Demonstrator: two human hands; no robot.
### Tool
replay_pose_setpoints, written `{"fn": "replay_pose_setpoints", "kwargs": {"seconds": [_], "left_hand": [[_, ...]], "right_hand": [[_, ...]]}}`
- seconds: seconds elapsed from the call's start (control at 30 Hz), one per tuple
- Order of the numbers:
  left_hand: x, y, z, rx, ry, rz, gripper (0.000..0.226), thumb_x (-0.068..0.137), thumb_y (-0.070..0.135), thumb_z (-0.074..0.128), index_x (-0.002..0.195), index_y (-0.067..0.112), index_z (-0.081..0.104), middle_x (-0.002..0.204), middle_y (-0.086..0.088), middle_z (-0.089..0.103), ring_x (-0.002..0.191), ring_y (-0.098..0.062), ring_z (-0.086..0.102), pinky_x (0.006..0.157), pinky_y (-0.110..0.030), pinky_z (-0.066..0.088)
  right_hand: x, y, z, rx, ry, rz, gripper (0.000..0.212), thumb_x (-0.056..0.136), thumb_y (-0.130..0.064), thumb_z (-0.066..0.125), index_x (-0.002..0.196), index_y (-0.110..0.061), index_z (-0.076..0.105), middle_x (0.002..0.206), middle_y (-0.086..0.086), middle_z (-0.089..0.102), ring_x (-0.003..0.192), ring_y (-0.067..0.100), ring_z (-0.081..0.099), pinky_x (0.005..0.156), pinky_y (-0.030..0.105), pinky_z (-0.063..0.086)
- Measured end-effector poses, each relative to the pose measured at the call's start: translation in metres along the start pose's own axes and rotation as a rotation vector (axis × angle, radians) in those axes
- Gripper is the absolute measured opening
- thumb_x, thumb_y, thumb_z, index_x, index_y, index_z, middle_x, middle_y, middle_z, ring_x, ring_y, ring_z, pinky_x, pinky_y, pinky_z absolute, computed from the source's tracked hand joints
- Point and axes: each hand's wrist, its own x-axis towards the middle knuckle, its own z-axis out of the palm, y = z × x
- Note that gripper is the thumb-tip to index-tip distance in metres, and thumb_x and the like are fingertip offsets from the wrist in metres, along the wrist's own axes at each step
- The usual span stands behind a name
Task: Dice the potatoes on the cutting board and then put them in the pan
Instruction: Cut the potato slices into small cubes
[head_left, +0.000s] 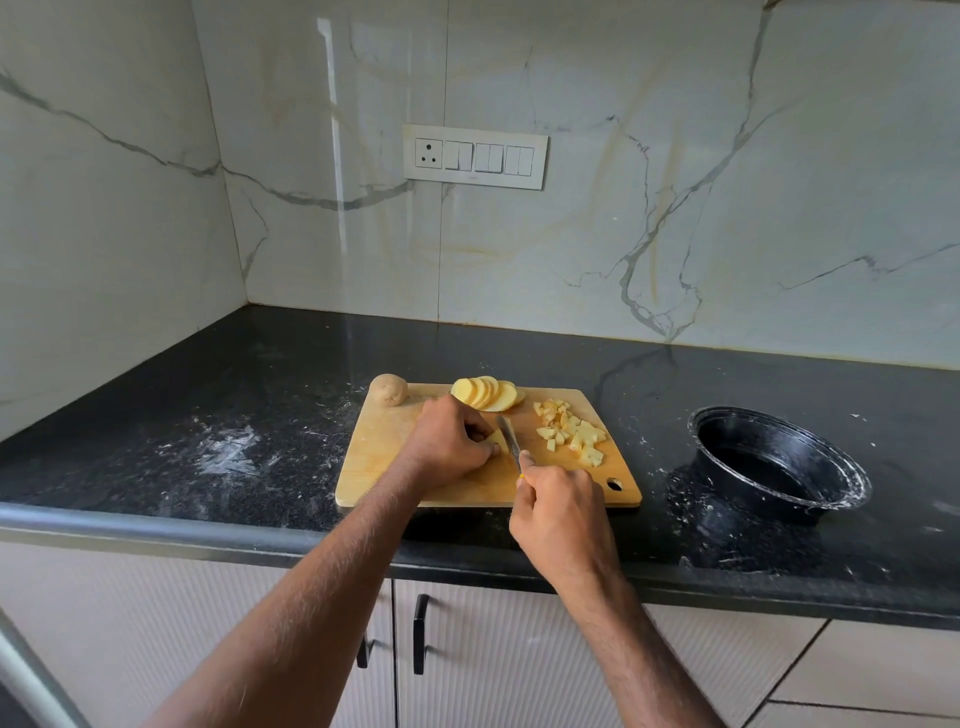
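Holding a potato slice (497, 440) down on the cutting board (384, 447), my left hand (451, 441) has its fingers curled on it. My right hand (561, 512) grips the knife (508, 441), blade on the slice. Diced pieces (571, 431) lie right; the pan (779, 462) stands well apart.

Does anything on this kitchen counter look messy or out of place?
Yes. White powdery smears streak the black counter left of the cutting board and around the pan, whose rim is dusted white too. One whole potato overhangs the board's far left corner. Nothing looks broken.
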Motion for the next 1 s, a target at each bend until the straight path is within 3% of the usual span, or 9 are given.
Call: {"fn": "replay_pose_setpoints", "kwargs": {"seconds": [0.2,0.47,0.63,0.8,1.0], "left_hand": [[0.001,-0.001,0.002,0.010,0.004,-0.019,0.020,0.079,0.026,0.082,0.097,0.018,0.081,0.092,0.005,0.075,0.079,-0.008,0.065,0.074,-0.023,0.060],[0.002,-0.002,0.002,0.004,0.004,0.011,0.017,0.081,0.023,0.081,0.098,0.017,0.081,0.094,0.004,0.076,0.080,-0.008,0.065,0.076,-0.023,0.059],[0.003,-0.004,0.001,-0.013,0.000,0.013,0.018,0.079,0.023,0.082,0.096,0.017,0.081,0.094,0.005,0.076,0.081,-0.007,0.066,0.077,-0.022,0.058],[0.001,-0.002,0.001,-0.012,0.009,0.018,0.016,0.081,0.020,0.080,0.097,0.017,0.081,0.093,0.006,0.075,0.079,-0.006,0.065,0.074,-0.020,0.057],[0.001,-0.004,0.001,-0.006,-0.002,0.004,0.018,0.080,0.023,0.081,0.097,0.018,0.081,0.092,0.006,0.076,0.077,-0.004,0.065,0.070,-0.016,0.055]], "right_hand": [[-0.001,-0.001,0.001,-0.039,-0.014,0.002,0.039,0.100,-0.024,0.056,0.138,-0.019,0.060,0.086,-0.004,0.073,0.060,0.007,0.059,0.051,0.012,0.049],[0.006,-0.007,0.001,-0.040,-0.029,0.021,0.030,0.099,-0.020,0.056,0.126,-0.012,0.068,0.087,-0.001,0.071,0.065,0.010,0.057,0.051,0.015,0.047],[0.015,-0.012,-0.001,-0.055,-0.063,0.014,0.017,0.096,-0.016,0.058,0.107,-0.008,0.068,0.085,0.002,0.063,0.077,0.016,0.058,0.063,0.032,0.055],[0.018,-0.018,-0.002,-0.111,-0.118,-0.037,0.011,0.093,-0.015,0.061,0.102,-0.012,0.066,0.088,0.002,0.061,0.078,0.017,0.058,0.059,0.029,0.050],[0.007,-0.006,-0.005,-0.168,-0.081,-0.105,0.006,0.094,-0.015,0.060,0.095,-0.014,0.066,0.071,-0.002,0.058,0.061,0.013,0.056,0.047,0.025,0.043]]}}
